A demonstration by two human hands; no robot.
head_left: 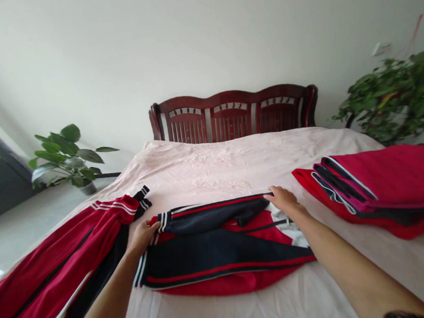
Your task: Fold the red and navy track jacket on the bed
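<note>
A navy and red track jacket lies flat on the bed, its dark sleeves laid across the red body and its white lining showing at the right end. The fingers of my left hand are closed on its striped left end, by the upper corner. At the far right corner, my right hand pinches the jacket's upper edge. Left of my left hand, more red and navy track clothes with white-striped trim lie spread out.
A stack of folded red and dark clothes sits at the right on the pink bed sheet. Behind the bed stands a dark wooden headboard. One potted plant is at the left, another leafy plant at the right.
</note>
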